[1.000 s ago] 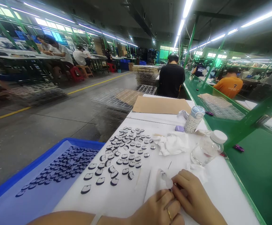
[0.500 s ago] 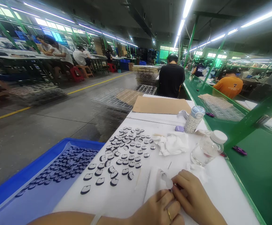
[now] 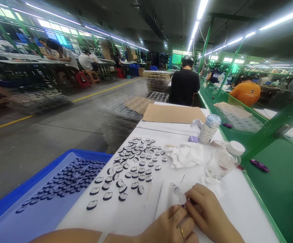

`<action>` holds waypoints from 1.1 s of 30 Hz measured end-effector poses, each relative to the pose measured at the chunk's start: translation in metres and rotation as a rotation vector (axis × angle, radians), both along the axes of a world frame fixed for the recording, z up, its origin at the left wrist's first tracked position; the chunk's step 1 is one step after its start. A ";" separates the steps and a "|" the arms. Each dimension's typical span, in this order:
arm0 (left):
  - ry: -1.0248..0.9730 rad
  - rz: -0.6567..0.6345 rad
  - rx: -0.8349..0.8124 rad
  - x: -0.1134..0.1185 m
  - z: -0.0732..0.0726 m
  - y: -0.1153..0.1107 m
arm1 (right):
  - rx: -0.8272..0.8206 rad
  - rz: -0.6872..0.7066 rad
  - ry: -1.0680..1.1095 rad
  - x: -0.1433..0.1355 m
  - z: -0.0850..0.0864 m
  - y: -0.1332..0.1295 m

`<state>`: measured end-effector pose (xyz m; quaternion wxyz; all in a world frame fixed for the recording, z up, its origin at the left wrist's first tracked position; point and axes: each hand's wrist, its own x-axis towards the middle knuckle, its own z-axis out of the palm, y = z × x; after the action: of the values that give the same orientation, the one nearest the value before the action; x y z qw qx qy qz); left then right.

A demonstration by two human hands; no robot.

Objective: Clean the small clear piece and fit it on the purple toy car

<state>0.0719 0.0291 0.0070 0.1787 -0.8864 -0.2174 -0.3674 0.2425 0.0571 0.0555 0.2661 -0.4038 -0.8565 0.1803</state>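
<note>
Nothing on the white surface (image 3: 237,202) has moved since earlier: your left hand (image 3: 170,226) and right hand (image 3: 208,212) stay pinched on one small dark part (image 3: 188,203) at lower centre, dozens of flat dark white-rimmed pieces (image 3: 133,162) laid out above, more waiting in the blue plastic tray (image 3: 35,179) lower left.

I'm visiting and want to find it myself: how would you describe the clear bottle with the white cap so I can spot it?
Start at the white table and go to its right edge, beside the green belt. There the clear bottle lies tilted beside a crumpled white cloth. Unlike the upright dotted bottle further back, it is see-through, with a flat white cap.
</note>
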 end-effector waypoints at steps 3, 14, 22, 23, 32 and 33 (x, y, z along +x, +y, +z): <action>-0.003 -0.002 0.001 0.001 0.001 0.000 | -0.001 0.001 -0.003 0.000 0.000 0.000; 0.024 0.013 0.005 0.000 0.002 0.001 | 0.011 -0.003 -0.003 0.000 0.000 0.000; 0.024 0.007 -0.039 -0.001 -0.003 0.000 | 0.029 -0.009 -0.013 -0.001 0.002 0.000; 0.037 0.002 -0.074 -0.002 -0.003 0.001 | 0.028 -0.010 -0.014 0.000 0.002 0.000; 0.231 -0.195 -0.404 -0.018 0.020 0.018 | -0.009 -0.006 -0.021 0.002 0.001 0.000; 0.238 -0.171 -0.343 -0.017 0.021 0.017 | -0.016 -0.006 -0.021 0.002 0.002 0.000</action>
<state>0.0544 0.0465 0.0283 0.0181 -0.9561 -0.1780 -0.2319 0.2444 0.0568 0.0572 0.2544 -0.4103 -0.8566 0.1822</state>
